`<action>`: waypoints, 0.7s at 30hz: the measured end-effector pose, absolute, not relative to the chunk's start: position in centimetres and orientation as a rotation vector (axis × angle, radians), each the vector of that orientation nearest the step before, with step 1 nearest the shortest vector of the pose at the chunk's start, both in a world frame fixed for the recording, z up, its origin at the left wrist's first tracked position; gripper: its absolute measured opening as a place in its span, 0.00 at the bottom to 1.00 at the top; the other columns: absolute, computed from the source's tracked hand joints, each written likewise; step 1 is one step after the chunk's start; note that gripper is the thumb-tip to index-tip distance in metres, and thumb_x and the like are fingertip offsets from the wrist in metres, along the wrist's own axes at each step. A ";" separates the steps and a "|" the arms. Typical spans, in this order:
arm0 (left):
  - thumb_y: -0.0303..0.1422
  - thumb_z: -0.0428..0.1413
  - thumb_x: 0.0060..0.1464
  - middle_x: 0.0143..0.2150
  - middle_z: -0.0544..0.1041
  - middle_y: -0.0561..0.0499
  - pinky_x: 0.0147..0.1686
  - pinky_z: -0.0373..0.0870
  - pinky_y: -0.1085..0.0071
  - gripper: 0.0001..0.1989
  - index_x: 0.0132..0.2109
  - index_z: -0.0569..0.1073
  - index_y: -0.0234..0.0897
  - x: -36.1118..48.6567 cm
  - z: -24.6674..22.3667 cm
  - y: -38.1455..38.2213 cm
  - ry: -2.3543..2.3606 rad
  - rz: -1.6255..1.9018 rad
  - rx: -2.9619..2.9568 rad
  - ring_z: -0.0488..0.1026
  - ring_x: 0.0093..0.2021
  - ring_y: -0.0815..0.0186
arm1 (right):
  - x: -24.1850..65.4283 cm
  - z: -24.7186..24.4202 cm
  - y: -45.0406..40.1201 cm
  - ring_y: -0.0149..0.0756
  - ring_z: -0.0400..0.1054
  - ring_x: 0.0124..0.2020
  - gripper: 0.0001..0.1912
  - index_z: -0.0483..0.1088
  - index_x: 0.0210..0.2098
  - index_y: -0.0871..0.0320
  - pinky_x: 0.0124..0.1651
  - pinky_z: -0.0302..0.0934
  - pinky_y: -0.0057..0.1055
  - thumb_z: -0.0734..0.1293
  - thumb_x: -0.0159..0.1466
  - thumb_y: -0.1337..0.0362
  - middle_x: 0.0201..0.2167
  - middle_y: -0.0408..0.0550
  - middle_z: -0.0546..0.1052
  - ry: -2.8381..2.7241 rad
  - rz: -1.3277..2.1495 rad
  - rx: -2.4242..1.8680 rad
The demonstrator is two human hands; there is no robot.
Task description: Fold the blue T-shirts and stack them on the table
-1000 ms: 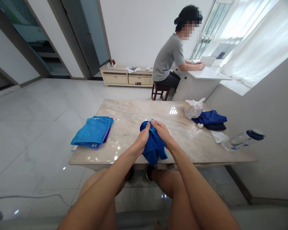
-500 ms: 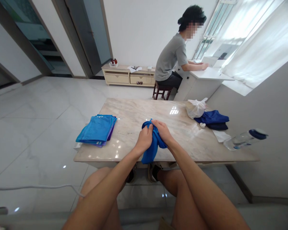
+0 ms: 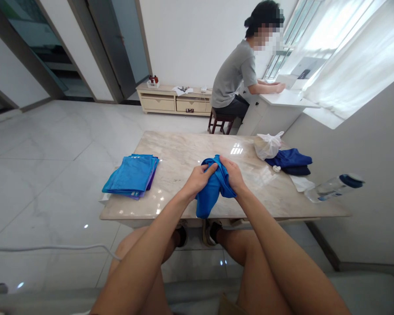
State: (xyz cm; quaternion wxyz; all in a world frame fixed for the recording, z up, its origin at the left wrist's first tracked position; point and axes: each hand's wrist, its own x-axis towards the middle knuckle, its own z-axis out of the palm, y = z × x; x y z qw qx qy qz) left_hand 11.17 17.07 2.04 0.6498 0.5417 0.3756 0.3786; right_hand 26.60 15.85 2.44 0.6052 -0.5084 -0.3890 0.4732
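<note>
A bunched blue cloth (image 3: 209,197) hangs between my two hands over the near middle of the marble-patterned table (image 3: 180,148). My left hand (image 3: 198,178) is closed on its upper left part, thumb on top. On the other side my right hand (image 3: 233,174) grips the cloth's upper right, the fingers partly hidden by folds. The lower end of the cloth dangles close to the table's front edge. To the left lies a flat stack of folded blue and purple cloths (image 3: 131,174).
A white plastic bag (image 3: 268,145), dark blue cloth (image 3: 290,159), white paper (image 3: 301,183) and a tilted clear bottle (image 3: 331,188) lie at the table's right. Beyond it, a person in a grey shirt (image 3: 234,76) sits at a white desk (image 3: 289,99). A low cabinet (image 3: 159,104) stands behind.
Both hands have risen slightly and shifted a little right with the blue cloth, which is now spread wider between them. The view has tilted slightly.
</note>
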 end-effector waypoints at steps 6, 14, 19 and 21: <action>0.54 0.68 0.54 0.27 0.79 0.50 0.33 0.69 0.69 0.24 0.30 0.79 0.35 8.5 1.5 18.8 0.956 0.715 1.394 0.75 0.31 0.62 | 29.6 1.1 16.0 0.32 0.59 0.21 0.37 0.65 0.23 0.51 0.25 0.57 0.32 0.77 0.54 0.26 0.18 0.38 0.66 -0.917 0.943 -1.286; 0.51 0.66 0.59 0.33 0.78 0.50 0.38 0.71 0.71 0.19 0.34 0.78 0.39 5.1 2.4 21.3 1.214 1.599 1.183 0.75 0.40 0.62 | 34.3 2.7 16.0 0.29 0.72 0.22 0.29 0.68 0.35 0.53 0.22 0.65 0.23 0.75 0.65 0.34 0.25 0.37 0.76 -0.614 0.530 -1.148; 0.37 0.70 0.49 0.37 0.82 0.50 0.41 0.73 0.70 0.11 0.38 0.79 0.39 4.4 2.2 21.7 1.232 1.441 0.855 0.77 0.40 0.63 | 34.9 2.6 15.4 0.27 0.68 0.17 0.19 0.68 0.29 0.55 0.16 0.59 0.20 0.76 0.69 0.55 0.21 0.39 0.76 -0.511 0.636 -1.344; 0.32 0.69 0.45 0.35 0.81 0.51 0.38 0.71 0.71 0.11 0.37 0.78 0.38 4.5 1.9 21.5 1.285 1.342 0.716 0.76 0.37 0.65 | 34.8 2.4 15.4 0.27 0.67 0.16 0.16 0.68 0.27 0.55 0.15 0.58 0.20 0.73 0.70 0.62 0.19 0.39 0.75 -0.464 0.649 -1.409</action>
